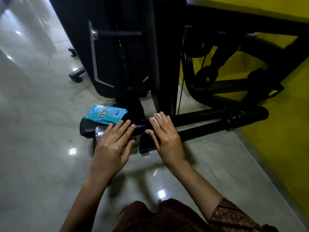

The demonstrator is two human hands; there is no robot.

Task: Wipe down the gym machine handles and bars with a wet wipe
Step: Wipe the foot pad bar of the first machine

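A thick black bar (200,117) of the gym machine runs low across the floor from the middle to the right. My right hand (164,138) lies flat over its left part with straight fingers, pressing a white wet wipe (157,118) that peeks out under the fingertips. My left hand (113,142) rests open with straight fingers on the bar's left end, above a chrome cap (98,133). A teal pack of wet wipes (105,114) lies on a black pad (88,127) just beyond my left fingers.
A tall black weight-stack housing (120,52) with a short handle stands behind the bar. Black frame tubes, pulleys and a cable (205,76) fill the right, against a yellow wall (275,131). Glossy grey floor tiles (41,131) spread to the left and front.
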